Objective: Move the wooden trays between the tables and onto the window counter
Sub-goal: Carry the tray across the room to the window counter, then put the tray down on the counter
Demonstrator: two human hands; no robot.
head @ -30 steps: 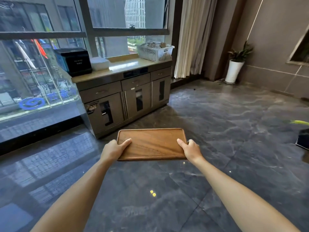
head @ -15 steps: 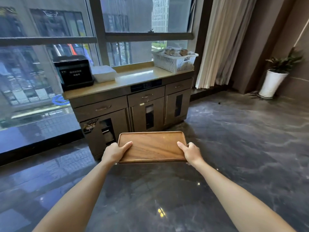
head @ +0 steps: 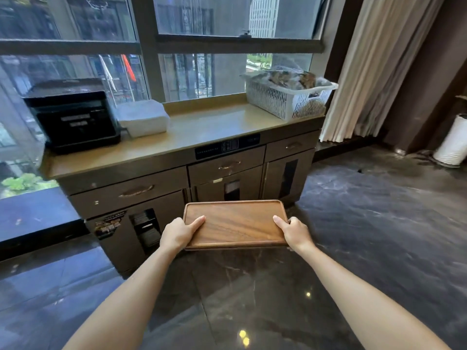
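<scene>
A flat wooden tray [head: 235,222] with a low rim hangs level in front of me, at about the height of the cabinet doors. My left hand [head: 178,233] grips its left edge, thumb on top. On the right edge sits my right hand [head: 294,232], held the same way. The window counter [head: 207,130], a beige top on a brown cabinet, stands straight ahead under the window, with a bare stretch in its middle.
On the counter stand a black appliance [head: 73,114] at the left, a white folded stack [head: 142,118] beside it and a white plastic basket [head: 288,96] at the right. A cream curtain [head: 374,66] and a white plant pot [head: 452,142] are to the right. The floor is dark polished stone.
I have walked closer to the counter, which now looms larger and more centred. The tray stays held level in both hands.
</scene>
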